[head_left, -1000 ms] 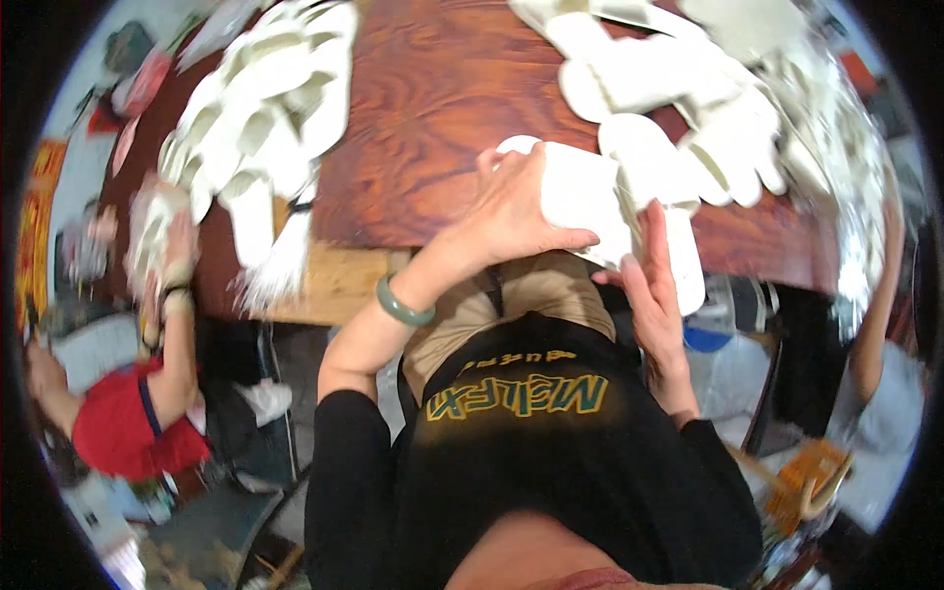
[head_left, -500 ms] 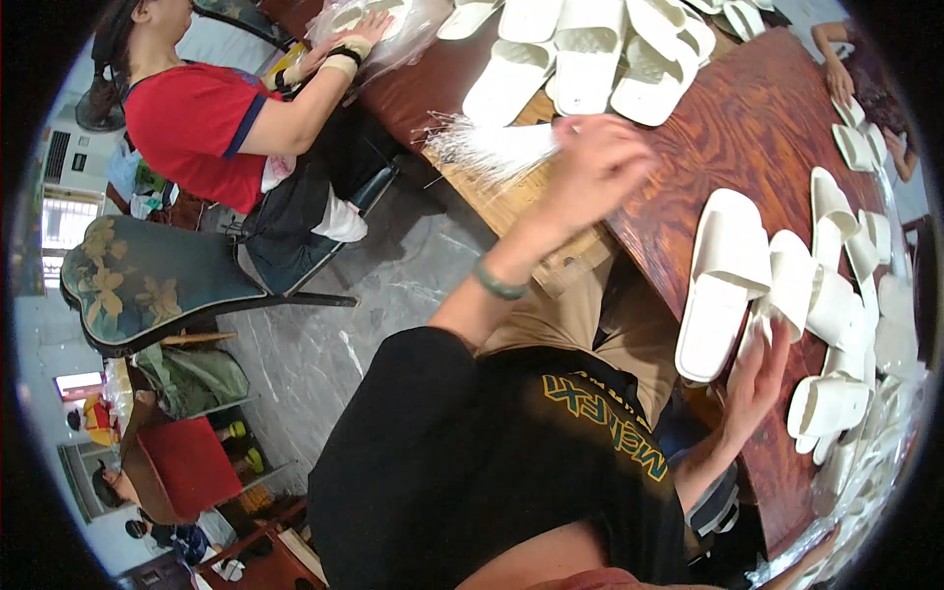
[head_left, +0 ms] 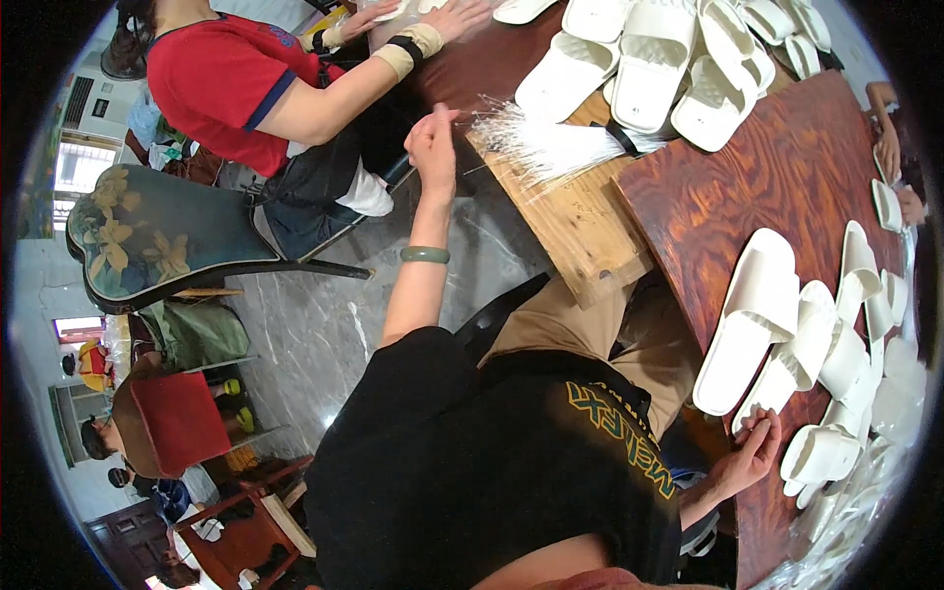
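Note:
My left hand [head_left: 431, 152] is raised just left of a bundle of thin white ties [head_left: 556, 147], fingers closed in a pinch; whatever is between them is too fine to make out. A black band wraps the bundle, and its loose ends fan toward that hand. At the right, my right hand [head_left: 747, 460] has its fingers curled together at the near end of a white slipper [head_left: 795, 344]. Whether they grip its sole cannot be told. Beside that slipper, to its left, lies another white slipper [head_left: 752, 320].
A dark red wood-grain board [head_left: 688, 211] overlaps a pale wooden bench [head_left: 590, 261]. White slippers are heaped at the far side [head_left: 654, 64], with more along the right [head_left: 821, 452] near clear plastic. A co-worker in a red shirt [head_left: 211, 93] sits at the far left; another person's hand [head_left: 888, 147] shows far right.
My left hand has swung left from over the bundle, uncovering its black band. My right hand has drawn nearer to me, and its fingers have curled in. The view has shifted a little.

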### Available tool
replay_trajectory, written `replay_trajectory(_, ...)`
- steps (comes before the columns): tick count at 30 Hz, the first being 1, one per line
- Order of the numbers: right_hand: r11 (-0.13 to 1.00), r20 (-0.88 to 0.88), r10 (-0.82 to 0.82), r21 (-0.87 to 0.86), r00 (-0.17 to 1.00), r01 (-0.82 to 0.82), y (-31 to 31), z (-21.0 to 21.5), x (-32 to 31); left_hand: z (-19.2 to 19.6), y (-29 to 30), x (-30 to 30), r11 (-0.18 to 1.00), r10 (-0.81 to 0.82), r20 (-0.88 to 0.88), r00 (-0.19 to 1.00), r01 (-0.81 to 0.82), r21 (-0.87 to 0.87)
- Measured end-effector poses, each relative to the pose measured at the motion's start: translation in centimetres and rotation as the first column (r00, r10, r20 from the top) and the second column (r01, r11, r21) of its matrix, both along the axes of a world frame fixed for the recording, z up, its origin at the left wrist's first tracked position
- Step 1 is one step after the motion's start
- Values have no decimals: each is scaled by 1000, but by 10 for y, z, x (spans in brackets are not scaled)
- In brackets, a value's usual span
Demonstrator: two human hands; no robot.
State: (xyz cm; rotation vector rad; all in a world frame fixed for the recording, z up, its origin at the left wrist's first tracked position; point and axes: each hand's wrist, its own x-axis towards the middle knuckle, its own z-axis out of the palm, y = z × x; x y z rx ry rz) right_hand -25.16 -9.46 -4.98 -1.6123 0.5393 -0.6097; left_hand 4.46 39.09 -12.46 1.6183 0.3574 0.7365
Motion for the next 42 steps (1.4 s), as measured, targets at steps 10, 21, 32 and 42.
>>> replay_trajectory(10, 1000, -18, 0, -5, 1000, 0, 5, 2, 1, 9, -14, -3, 962, -212, 6, 977, 209, -176)
replay_trajectory(21, 969, 58, -247, 14, 967, 246, 22, 6, 6, 61, -12, -57, 892, 101, 341, 935, 67, -447)
replay_trajectory(32, 406, 0, 789, 751, 615, -520, 146, 60, 75, 132, -184, -181, 100, -981, 184, 52, 960, 262)
replay_trajectory(42, 466, -24, 881, 209, 472, -860, 150, 55, 74, 143, -178, -185, -649, -737, 352, -577, 750, -130)
